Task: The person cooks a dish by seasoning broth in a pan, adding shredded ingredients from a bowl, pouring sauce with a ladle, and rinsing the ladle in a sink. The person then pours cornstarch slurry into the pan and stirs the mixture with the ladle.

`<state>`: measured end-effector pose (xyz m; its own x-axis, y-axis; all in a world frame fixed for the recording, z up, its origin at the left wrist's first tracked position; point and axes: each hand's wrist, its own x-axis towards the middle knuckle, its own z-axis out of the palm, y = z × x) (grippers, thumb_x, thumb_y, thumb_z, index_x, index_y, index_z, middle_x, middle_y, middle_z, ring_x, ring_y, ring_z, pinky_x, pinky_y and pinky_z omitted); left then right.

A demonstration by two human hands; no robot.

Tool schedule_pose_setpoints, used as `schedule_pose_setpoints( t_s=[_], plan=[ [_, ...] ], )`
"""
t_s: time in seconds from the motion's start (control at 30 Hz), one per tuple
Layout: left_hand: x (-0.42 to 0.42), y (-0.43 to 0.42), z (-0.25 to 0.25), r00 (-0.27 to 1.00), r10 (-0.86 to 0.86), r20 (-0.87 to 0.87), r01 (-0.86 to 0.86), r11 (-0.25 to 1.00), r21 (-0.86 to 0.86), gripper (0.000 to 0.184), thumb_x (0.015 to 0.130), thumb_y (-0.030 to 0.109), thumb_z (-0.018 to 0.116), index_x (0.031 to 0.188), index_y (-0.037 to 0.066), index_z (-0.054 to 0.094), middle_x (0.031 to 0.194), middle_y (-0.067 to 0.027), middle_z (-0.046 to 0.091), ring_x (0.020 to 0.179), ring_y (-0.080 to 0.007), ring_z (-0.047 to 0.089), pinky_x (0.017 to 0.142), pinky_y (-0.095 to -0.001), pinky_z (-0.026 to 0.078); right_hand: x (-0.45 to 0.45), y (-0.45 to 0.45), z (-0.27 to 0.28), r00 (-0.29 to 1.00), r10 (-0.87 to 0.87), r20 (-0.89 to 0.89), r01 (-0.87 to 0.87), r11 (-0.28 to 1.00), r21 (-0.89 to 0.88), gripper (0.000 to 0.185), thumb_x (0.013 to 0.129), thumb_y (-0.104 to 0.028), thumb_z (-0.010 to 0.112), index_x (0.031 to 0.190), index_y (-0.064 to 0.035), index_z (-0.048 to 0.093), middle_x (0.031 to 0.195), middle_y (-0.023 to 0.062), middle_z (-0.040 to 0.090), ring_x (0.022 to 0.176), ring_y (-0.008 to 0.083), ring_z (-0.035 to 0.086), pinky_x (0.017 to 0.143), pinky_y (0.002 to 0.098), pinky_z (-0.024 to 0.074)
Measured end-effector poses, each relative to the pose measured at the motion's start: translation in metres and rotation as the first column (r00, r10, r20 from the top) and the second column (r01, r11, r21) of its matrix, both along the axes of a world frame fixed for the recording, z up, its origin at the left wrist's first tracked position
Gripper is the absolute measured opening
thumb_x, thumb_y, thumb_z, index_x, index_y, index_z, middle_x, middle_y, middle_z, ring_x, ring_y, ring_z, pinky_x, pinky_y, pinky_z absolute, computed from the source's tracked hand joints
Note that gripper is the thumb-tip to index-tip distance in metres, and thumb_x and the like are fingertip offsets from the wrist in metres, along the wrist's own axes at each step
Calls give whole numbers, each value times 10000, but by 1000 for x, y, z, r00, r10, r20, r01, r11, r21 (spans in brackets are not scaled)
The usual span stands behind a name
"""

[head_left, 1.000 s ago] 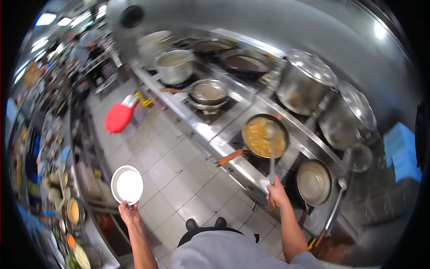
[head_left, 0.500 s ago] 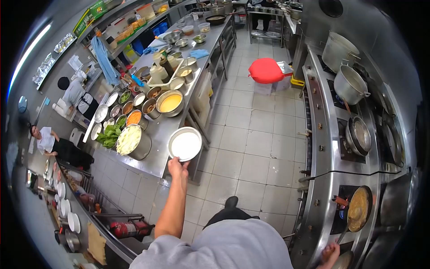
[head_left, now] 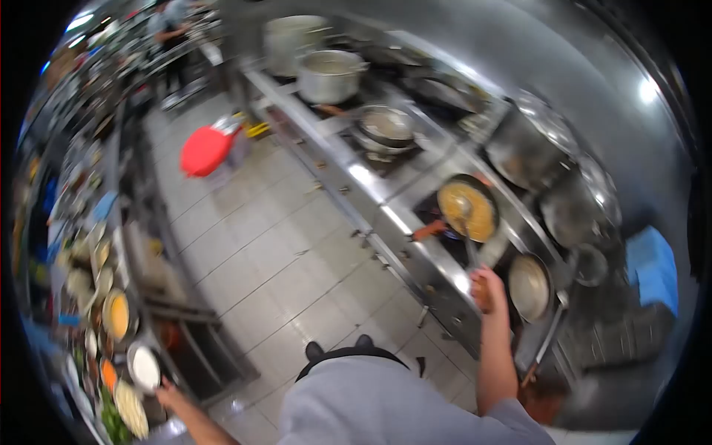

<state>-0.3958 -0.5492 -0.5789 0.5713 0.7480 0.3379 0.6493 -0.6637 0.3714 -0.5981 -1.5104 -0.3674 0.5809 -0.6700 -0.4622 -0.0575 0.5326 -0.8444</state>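
My right hand (head_left: 488,291) is closed around the handle of a ladle (head_left: 469,248). The ladle's round head lies in a frying pan (head_left: 483,184) of yellow-brown sauce on the stove. Away to the left, my left hand (head_left: 169,393) grips the near edge of a round metal bowl (head_left: 143,368) with smooth white contents. This bowl is at the end of the steel counter. Beside it are a container of pale shredded food (head_left: 131,409) and a bowl of yellow liquid (head_left: 119,315). Motion blur softens the view.
A second pan (head_left: 529,288) sits nearer on the stove. Farther along are stacked pans (head_left: 384,126) and a large pot (head_left: 328,78). A red-covered tub (head_left: 208,151) stands on the tiled floor. A blue cloth (head_left: 651,268) hangs at the right. A person (head_left: 172,33) stands far back.
The view has swung right toward the stove, so the counter shifts to the left edge. My right hand, low at the frame's edge before, now shows plainly on the ladle. My left hand stays at the white-filled bowl.
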Motion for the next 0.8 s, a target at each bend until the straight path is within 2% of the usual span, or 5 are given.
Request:
schedule_pose_setpoints(
  t_s=[0.13, 0.23, 0.37, 0.57, 0.8],
  plan=[
    [27, -24, 6, 999, 53, 0, -50, 932, 360, 477, 854, 403, 682, 962, -58, 618, 652, -203, 628, 508, -330, 537, 527, -434, 505, 18, 39, -17, 930, 26, -367, -125, 961, -248, 213, 792, -91, 561, 974, -59, 455, 692, 42, 530, 456, 165, 508, 404, 308, 424],
    [38, -40, 23, 969, 123, -215, -132, 991, -31, 566, 970, 314, 496, 1280, -146, 383, 1180, -267, 528, 893, -294, 641, 778, -468, 580, 4, 30, 14, 959, 110, -262, -138, 986, -92, 179, 814, -105, 555, 955, -68, 451, 713, 49, 519, 466, 172, 514, 440, 300, 440],
    [58, -140, -1, 524, 681, 511, 516, 224, -827, 420, 960, 342, 523, 1001, -76, 511, 982, -160, 593, 745, -290, 631, 668, -346, 600, -22, -2, 17, 985, 137, 105, -150, 981, 122, 269, 810, -143, 564, 1051, -48, 491, 741, 47, 551, 504, 161, 522, 445, 310, 437],
    [14, -331, 10, 929, -220, 297, 242, -245, -939, 186, 934, 268, 566, 1008, 107, 511, 936, -62, 582, 737, -214, 582, 574, -352, 532, -31, -31, -25, 593, -259, -763, -497, 627, -599, 740, 744, -184, 574, 1437, -108, 324, 987, 250, 642, 924, 408, 623, 853, 444, 485],
    [-62, -409, -11, 440, -885, -152, -24, 158, -987, 315, 872, 311, 650, 1097, 121, 537, 1030, -75, 608, 838, -277, 615, 700, -453, 514, -35, -22, -32, 971, 39, -237, -94, 969, -228, 506, 825, -111, 569, 1306, -33, 430, 731, 61, 562, 513, 166, 556, 468, 297, 474]
  ],
)
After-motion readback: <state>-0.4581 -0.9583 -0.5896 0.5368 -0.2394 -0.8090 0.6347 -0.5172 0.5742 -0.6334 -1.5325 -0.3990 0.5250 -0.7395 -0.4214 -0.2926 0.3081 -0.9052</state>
